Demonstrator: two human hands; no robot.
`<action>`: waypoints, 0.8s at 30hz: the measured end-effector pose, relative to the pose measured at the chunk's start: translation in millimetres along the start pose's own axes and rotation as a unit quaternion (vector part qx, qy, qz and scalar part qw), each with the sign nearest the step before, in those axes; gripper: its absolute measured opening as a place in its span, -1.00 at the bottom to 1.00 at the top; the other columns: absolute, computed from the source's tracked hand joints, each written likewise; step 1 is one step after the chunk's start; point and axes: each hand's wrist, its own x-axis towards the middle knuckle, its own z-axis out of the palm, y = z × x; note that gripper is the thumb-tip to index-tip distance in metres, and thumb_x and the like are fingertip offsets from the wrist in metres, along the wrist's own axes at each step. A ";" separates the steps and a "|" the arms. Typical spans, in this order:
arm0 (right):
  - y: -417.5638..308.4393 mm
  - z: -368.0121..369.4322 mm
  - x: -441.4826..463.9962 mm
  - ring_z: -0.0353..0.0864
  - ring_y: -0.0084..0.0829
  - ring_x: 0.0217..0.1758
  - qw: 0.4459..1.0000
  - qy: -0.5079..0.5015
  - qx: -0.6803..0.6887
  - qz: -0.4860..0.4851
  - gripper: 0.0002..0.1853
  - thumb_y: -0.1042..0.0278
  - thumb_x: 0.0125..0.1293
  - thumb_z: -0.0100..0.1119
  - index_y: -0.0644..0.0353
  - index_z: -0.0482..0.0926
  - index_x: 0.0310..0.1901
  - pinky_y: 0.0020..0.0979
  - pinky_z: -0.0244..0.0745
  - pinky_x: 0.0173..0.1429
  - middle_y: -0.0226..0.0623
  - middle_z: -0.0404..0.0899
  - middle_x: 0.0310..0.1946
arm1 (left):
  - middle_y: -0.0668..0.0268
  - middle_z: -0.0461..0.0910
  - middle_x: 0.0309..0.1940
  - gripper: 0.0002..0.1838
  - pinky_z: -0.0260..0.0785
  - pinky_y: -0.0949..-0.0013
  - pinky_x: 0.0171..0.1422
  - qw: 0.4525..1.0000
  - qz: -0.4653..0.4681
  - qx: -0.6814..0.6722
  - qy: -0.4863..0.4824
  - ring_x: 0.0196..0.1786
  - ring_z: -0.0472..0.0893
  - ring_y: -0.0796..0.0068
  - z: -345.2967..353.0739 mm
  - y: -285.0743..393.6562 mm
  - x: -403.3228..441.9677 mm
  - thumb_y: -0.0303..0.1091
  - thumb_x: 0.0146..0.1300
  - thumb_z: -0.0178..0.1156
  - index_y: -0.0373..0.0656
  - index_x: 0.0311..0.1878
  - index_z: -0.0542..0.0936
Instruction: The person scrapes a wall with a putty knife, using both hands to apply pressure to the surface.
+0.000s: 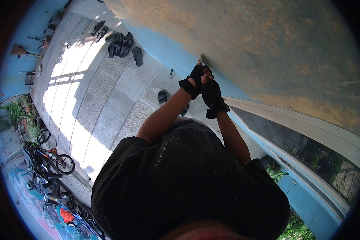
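Note:
Both my hands wear black fingerless gloves and meet at the wall (248, 48), in the upper middle of the head view. My left hand (195, 82) and my right hand (213, 94) are closed close together around a thin flat scraper (201, 61). Its narrow edge shows just past the fingertips, against the wall, and a small dark shadow lies beside it. My fingers hide the handle. Around the scraper the surface changes from light blue paint to a patchy grey-brown area.
A window frame (300, 116) with dark glass runs along the wall at right. On the paved floor (108, 96) lie several black sandals (120, 46). A bicycle (56, 158) and motorbikes (48, 186) stand at lower left. A broom (26, 52) hangs at upper left.

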 end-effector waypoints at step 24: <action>-20.7 27.4 58.3 0.59 -0.08 0.03 0.995 -0.041 0.077 0.037 -0.55 0.02 0.48 -0.17 0.18 0.52 0.13 -0.22 0.45 0.08 0.03 0.62 -0.10 | 0.27 0.46 -0.47 -0.35 0.41 0.21 -0.11 0.998 0.053 0.016 0.037 -0.27 0.49 0.26 -15.2 69.0 2.8 0.36 0.38 -0.25 -0.07 -0.44 0.39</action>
